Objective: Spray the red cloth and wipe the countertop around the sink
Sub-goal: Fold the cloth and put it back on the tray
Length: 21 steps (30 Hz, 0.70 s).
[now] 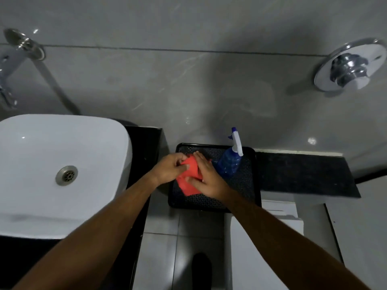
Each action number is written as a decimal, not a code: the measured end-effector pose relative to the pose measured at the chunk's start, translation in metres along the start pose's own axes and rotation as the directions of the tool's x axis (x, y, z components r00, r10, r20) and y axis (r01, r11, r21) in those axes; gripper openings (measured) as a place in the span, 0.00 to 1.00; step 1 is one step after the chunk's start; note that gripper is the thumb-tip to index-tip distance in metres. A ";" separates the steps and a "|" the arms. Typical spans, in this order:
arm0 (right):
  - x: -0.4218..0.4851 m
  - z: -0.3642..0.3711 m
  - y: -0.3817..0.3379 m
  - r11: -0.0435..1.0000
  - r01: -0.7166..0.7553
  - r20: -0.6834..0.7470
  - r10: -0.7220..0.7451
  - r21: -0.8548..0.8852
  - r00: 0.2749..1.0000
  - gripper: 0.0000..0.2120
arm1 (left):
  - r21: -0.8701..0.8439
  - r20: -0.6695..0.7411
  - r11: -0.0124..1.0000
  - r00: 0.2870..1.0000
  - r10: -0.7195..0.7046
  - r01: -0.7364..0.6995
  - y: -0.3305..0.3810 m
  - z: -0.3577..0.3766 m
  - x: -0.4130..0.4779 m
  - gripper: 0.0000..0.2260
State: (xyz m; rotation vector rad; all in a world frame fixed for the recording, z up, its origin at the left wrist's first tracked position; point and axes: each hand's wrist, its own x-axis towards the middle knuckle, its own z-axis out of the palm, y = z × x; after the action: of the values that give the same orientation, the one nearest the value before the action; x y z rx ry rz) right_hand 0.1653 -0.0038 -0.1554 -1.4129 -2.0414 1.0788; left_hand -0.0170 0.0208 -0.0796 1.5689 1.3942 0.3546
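Note:
The red cloth (189,178) lies over a black perforated tray (245,185) to the right of the sink. My left hand (170,169) pinches the cloth's upper left edge. My right hand (206,176) lies across the cloth's right side, fingers closed on it. A blue spray bottle (229,162) with a white trigger head stands on the tray just right of my right hand, untouched. The white sink basin (41,164) sits on the black countertop (144,147) at the left.
A chrome tap (8,65) juts from the grey tiled wall above the sink. A round chrome wall valve (349,65) is at the upper right. A dark ledge (303,174) runs right of the tray. White surfaces and pale floor tiles lie below.

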 end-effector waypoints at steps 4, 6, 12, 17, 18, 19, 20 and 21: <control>0.010 -0.020 0.016 0.996 -0.032 0.083 0.025 0.085 0.996 0.46 | 0.339 0.153 0.928 0.983 0.105 -0.152 0.006 -0.024 0.020 0.10; 0.024 -0.025 0.020 0.998 0.018 0.077 -0.012 -0.067 0.997 0.43 | 0.359 0.200 0.916 0.973 0.111 -0.179 0.011 -0.032 0.026 0.11; 0.073 -0.038 0.015 0.995 -0.029 0.212 0.048 -0.091 0.976 0.13 | 0.323 0.065 0.938 0.992 0.111 -0.126 0.007 -0.046 0.015 0.15; 0.099 -0.059 0.002 0.977 -0.183 0.399 0.210 -0.104 0.893 0.10 | 0.249 -0.019 0.940 0.972 -0.236 0.233 -0.018 -0.024 0.003 0.05; 0.104 -0.062 -0.002 0.971 -0.186 0.421 0.233 -0.149 0.877 0.10 | 0.170 -0.025 0.938 0.953 -0.301 0.301 -0.020 -0.015 0.002 0.05; 0.111 -0.063 -0.007 0.961 -0.172 0.450 0.255 -0.217 0.856 0.10 | 0.064 -0.019 0.927 0.929 -0.370 0.370 -0.025 -0.004 0.001 0.05; 0.119 -0.064 -0.010 0.940 -0.153 0.476 0.289 -0.304 0.831 0.11 | -0.067 0.011 0.897 0.900 -0.437 0.436 -0.030 0.008 0.002 0.06; 0.127 -0.065 -0.015 0.907 -0.136 0.500 0.339 -0.398 0.797 0.12 | -0.207 0.074 0.840 0.865 -0.497 0.501 -0.034 0.021 0.002 0.09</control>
State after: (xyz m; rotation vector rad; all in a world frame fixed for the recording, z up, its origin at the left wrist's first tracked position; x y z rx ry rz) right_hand 0.1540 0.1329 -0.1148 -1.7176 -2.6223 1.4332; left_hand -0.0211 0.0088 -0.1175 0.9754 1.6296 0.1664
